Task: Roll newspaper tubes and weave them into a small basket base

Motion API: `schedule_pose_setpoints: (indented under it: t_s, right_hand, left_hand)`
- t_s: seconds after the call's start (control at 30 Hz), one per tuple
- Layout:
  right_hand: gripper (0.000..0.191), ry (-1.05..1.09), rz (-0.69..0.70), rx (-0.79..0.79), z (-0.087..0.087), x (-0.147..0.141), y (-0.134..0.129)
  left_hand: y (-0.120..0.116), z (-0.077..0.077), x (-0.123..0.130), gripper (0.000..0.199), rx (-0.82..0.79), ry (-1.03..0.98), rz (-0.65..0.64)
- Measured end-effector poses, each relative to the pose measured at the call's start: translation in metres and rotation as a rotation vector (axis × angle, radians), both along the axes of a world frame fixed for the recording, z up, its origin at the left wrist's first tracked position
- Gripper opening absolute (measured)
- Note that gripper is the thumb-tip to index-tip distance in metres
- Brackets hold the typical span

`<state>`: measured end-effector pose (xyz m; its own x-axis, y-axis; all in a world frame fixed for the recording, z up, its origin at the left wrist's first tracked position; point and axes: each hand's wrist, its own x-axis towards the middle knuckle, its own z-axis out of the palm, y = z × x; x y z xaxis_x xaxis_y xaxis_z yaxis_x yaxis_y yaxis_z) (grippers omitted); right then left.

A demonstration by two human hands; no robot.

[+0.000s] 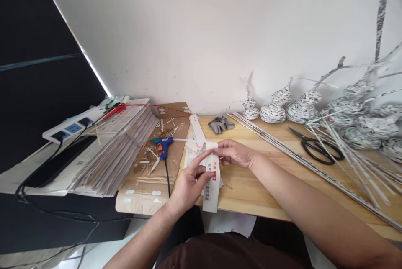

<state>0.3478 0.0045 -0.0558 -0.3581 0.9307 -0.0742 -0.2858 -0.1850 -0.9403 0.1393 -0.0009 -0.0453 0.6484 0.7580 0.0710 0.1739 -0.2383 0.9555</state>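
A printed newspaper strip [211, 195] with black and red characters hangs between my two hands, its lower end reaching past the table's front edge. My left hand [193, 179] pinches it along the middle, thumb in front. At the strip's curled upper end, my right hand [232, 152] grips it between thumb and fingers. More paper strips [196, 126] lie on the table just behind and under my hands. A blue hot glue gun [165, 147] rests on a stained cardboard sheet [147, 191] to the left of my left hand.
Folded newspapers [125, 152] are stacked at left, with a white power strip [75, 124] and a black phone-like slab [59, 162] on top. A grey glove-like cloth [221, 125], long paper rods [282, 152], black scissors [317, 145] and several woven paper gourds [273, 108] occupy the right side.
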Motion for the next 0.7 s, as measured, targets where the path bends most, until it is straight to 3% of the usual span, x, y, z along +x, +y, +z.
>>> schedule_pose_setpoints:
  t_s: [0.2,0.37,0.47,0.57,0.7]
  right_hand:
    - [0.032,-0.099,-0.146,0.097,0.003,-0.002,0.001]
    - [0.035,-0.207,-0.142,0.187,0.003,-0.011,-0.001]
    - [0.035,-0.284,-0.172,0.236,0.003,-0.016,-0.002]
    - [0.037,-0.321,-0.116,0.217,0.004,-0.019,-0.005]
    - [0.042,-0.332,0.033,0.195,0.008,-0.014,-0.008]
  left_hand:
    - [-0.001,-0.004,0.002,0.062,-0.094,-0.135,0.047]
    - [0.006,-0.004,0.002,0.043,-0.171,-0.182,0.102]
    - [0.009,-0.005,0.004,0.044,-0.201,-0.171,0.151]
    - [0.011,-0.009,0.006,0.048,-0.244,-0.158,0.181]
    - [0.016,-0.012,0.007,0.039,-0.385,-0.222,0.148]
